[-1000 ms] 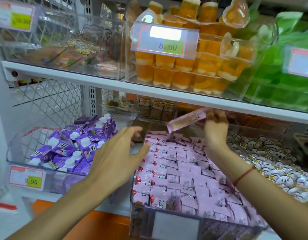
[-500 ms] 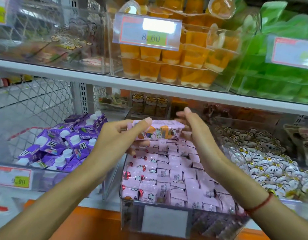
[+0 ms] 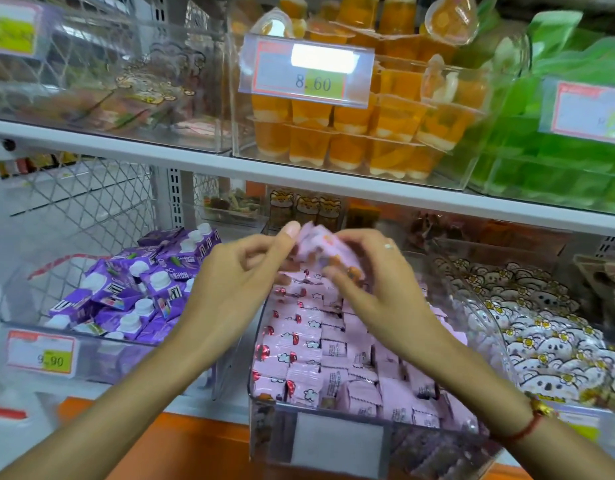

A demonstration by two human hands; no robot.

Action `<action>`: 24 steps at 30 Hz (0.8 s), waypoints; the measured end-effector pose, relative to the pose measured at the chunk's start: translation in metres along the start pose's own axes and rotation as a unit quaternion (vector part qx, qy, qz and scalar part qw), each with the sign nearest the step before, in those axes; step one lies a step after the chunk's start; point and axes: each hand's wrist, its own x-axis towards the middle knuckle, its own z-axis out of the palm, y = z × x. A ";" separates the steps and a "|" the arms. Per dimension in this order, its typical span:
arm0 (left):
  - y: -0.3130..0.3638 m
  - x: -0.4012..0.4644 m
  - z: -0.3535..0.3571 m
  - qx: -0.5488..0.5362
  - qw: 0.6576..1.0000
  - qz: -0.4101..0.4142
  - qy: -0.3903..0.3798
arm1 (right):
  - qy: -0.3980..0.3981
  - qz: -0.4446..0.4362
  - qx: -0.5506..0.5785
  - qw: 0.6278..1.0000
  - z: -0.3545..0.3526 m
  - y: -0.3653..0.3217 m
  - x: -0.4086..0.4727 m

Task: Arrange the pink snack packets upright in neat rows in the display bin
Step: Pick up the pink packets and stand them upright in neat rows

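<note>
A clear display bin (image 3: 264, 403) on the lower shelf holds several pink snack packets (image 3: 320, 355) standing in rows. Above the back of the bin, both my hands hold one pink packet (image 3: 316, 245) between them; it is blurred. My left hand (image 3: 237, 285) pinches its left end with thumb and fingers. My right hand (image 3: 375, 282) has its fingers curled round the right end and wears a ring. The packet hangs over the rear rows, apart from them.
A bin of purple drink cartons (image 3: 140, 296) stands to the left, a bin of white bear-print packets (image 3: 541, 334) to the right. The upper shelf edge (image 3: 299, 174) runs just above my hands, with orange jelly cups (image 3: 351, 140) and a price tag (image 3: 306, 71) over it.
The packet was held flat and wide between both hands; now my hands have come closer together and turned it, and the view has dropped slightly towards the bin.
</note>
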 end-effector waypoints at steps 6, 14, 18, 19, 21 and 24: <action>-0.019 -0.006 -0.016 0.418 0.908 0.026 -0.021 | 0.080 0.269 0.142 0.949 0.003 0.059 0.039; -0.026 -0.006 -0.016 0.373 0.924 -0.049 -0.068 | 0.017 0.253 0.116 0.960 0.038 0.097 0.057; -0.028 -0.006 -0.017 0.370 0.925 -0.056 -0.071 | -0.146 0.162 0.009 0.976 0.035 0.105 0.054; -0.028 -0.006 -0.017 0.369 0.925 -0.056 -0.071 | -0.201 0.130 -0.052 0.970 0.037 0.108 0.051; -0.028 -0.005 -0.016 0.370 0.925 -0.053 -0.072 | -0.245 0.111 -0.111 0.957 0.043 0.115 0.045; -0.028 -0.005 -0.016 0.367 0.926 -0.052 -0.074 | -0.269 0.135 -0.083 0.950 0.043 0.115 0.042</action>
